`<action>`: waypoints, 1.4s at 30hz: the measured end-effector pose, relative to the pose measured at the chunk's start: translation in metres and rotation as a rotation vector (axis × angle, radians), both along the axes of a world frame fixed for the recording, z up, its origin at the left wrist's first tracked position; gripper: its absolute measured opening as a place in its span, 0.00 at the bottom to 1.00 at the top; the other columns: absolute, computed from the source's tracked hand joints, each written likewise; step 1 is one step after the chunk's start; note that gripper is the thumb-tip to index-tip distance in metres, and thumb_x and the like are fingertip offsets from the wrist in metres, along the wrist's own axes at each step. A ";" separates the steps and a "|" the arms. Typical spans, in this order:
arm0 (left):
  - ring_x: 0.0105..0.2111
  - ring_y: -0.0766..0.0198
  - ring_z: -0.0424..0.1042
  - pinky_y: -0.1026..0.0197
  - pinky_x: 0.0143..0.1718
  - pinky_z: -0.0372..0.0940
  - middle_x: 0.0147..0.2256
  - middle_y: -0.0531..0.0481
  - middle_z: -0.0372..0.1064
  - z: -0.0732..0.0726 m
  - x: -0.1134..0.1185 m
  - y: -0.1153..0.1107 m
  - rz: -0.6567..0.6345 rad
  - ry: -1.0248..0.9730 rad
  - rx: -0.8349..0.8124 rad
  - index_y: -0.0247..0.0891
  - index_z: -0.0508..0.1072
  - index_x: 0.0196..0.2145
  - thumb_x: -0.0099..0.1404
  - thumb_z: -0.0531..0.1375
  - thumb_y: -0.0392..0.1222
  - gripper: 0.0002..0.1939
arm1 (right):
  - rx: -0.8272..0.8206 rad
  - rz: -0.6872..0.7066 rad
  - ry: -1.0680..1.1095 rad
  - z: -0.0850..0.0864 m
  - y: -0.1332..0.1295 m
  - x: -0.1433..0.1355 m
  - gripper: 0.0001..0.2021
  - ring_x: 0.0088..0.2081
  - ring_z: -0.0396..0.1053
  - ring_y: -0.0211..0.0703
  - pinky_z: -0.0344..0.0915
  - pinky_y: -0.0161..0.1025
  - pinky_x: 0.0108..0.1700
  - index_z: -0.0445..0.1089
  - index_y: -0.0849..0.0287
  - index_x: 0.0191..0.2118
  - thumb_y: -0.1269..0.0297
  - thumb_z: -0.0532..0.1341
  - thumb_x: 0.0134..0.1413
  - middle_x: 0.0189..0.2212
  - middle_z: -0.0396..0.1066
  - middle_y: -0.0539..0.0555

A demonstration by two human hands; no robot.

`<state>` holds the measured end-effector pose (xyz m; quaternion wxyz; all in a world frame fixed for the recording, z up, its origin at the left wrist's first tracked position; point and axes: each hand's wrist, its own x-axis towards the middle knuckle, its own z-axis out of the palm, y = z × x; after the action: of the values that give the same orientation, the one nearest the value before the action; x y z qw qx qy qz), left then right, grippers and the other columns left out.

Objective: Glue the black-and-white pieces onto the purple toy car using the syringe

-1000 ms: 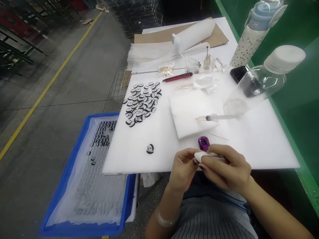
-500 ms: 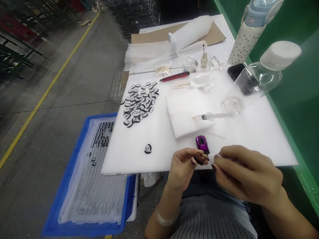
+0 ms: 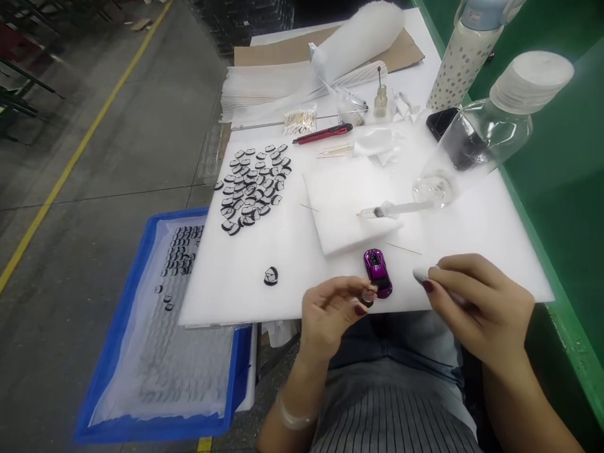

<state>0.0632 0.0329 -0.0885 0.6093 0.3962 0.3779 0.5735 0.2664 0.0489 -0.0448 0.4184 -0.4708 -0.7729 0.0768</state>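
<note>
My left hand [image 3: 330, 311] pinches a small black-rimmed clear part [image 3: 367, 297] between thumb and fingertips, just above the table's near edge. Right beside those fingertips a purple toy car [image 3: 377, 272] rests on the white tabletop. My right hand [image 3: 479, 308] is closed on a small white cloth-like piece [image 3: 421, 275], whose tip sticks out toward the left, apart from the clear part. One similar black-rimmed part [image 3: 270, 276] lies alone to the left, and a loose pile of such parts [image 3: 250, 192] is farther back.
A syringe [image 3: 394, 209] lies across a white foam pad [image 3: 340, 189]. Behind are a red utility knife [image 3: 323, 134], cotton swabs [image 3: 300, 121] and a small glass bottle [image 3: 380, 102]. To the right stand a large clear bottle [image 3: 512, 129] and a dotted flask [image 3: 465, 63]. A blue tray [image 3: 117, 327] sits lower left.
My right hand has drawn away to the right with the white piece, off the clear part. My left hand has shifted slightly left, still pinching the part. The camera view has tilted a little.
</note>
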 end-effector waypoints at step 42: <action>0.54 0.53 0.68 0.49 0.55 0.69 0.61 0.46 0.62 0.005 -0.010 0.019 -0.178 1.146 0.393 0.46 0.66 0.60 0.64 0.64 0.37 0.27 | -0.004 0.128 -0.185 -0.042 0.001 -0.016 0.06 0.33 0.72 0.37 0.70 0.34 0.31 0.73 0.59 0.43 0.72 0.62 0.60 0.41 0.72 0.56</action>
<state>0.0532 0.0521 -0.0830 0.2702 0.7766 0.4982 0.2752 0.2508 0.0499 -0.0867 0.3385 -0.4267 -0.8364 0.0613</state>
